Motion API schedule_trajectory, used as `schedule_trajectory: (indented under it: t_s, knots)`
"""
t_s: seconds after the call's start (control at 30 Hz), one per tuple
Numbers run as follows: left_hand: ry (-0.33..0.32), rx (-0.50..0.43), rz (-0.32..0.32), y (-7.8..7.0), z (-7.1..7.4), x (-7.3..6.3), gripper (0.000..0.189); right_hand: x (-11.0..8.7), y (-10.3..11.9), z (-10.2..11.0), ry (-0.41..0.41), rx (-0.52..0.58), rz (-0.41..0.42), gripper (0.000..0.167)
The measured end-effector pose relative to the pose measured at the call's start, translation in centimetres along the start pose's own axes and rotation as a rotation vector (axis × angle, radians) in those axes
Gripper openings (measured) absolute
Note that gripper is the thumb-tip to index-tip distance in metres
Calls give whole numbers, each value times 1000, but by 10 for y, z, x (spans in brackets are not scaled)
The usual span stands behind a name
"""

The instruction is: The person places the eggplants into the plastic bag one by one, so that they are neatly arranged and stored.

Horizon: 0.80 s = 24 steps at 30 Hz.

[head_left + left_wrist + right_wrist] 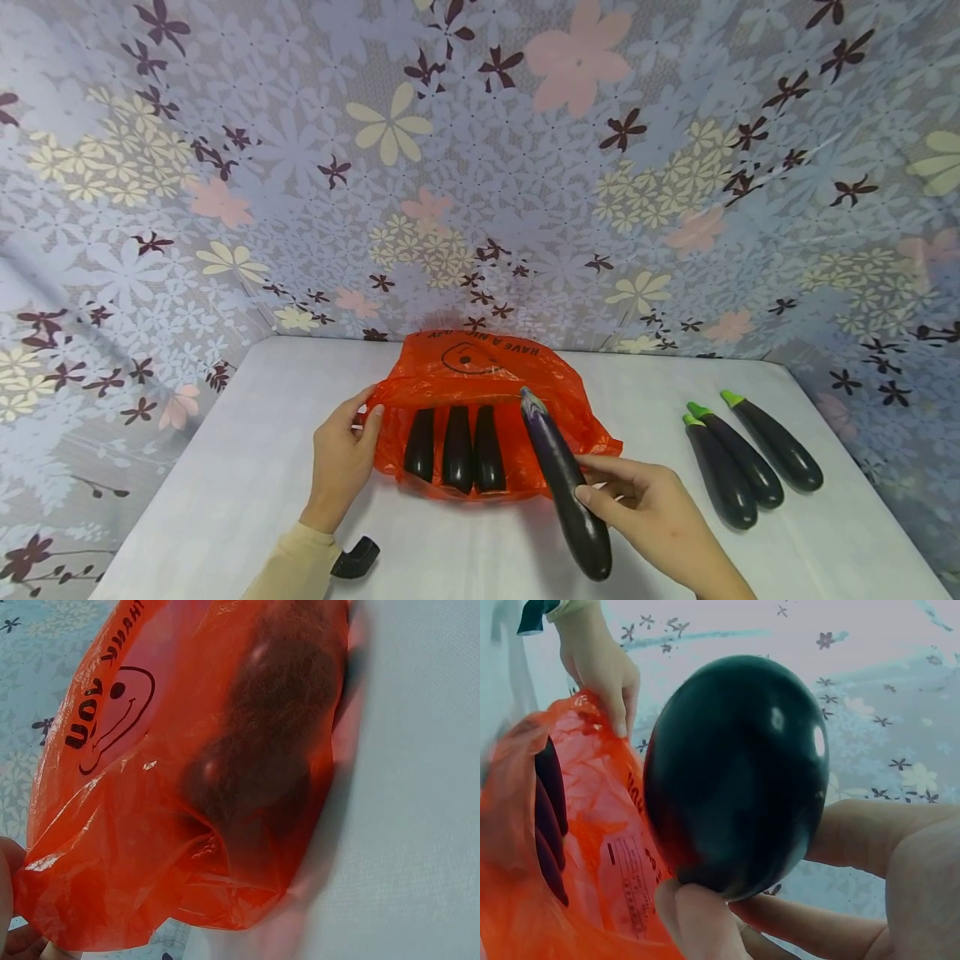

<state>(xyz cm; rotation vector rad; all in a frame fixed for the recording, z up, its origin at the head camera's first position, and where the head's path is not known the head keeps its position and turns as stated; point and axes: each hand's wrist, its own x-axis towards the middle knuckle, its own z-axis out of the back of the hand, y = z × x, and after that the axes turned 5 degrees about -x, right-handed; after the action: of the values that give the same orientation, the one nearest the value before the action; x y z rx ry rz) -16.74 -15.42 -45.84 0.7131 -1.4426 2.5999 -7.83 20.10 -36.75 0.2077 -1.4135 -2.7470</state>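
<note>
In the head view a red plastic bag (pixel 487 358) lies with its mouth toward the person, and three dark eggplants (pixel 457 450) sit side by side inside it. My left hand (pixel 345 450) pinches the bag's left edge between thumb and fingers. With my right hand (pixel 637 508) I grip another eggplant (pixel 558 475), its stem end over the bag's mouth and its round end toward the person. The right wrist view shows that eggplant's rounded end (pixel 739 776) large, fingers around it. Through the bag (pixel 187 862) in the left wrist view, dark eggplant shapes show.
Several eggplants' neighbours aside, three green-stemmed eggplants (pixel 738 467) lie together at the right of the white table (pixel 240 475). A flower-patterned cloth (pixel 480 208) rises behind the table. Some black object (pixel 356 558) sits by the left forearm.
</note>
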Motion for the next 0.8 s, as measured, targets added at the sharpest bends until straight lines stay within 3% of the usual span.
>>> schedule_trajectory:
  t_s: [0.17, 0.8]
  knots:
    - [-16, -5, -19, 1, 0, 0, 34, 3, 0, -6, 48, -4, 18, 42]
    - [5, 0, 2, 0, 1, 0, 36, 20, -3, -24, 156, 60, -54, 46]
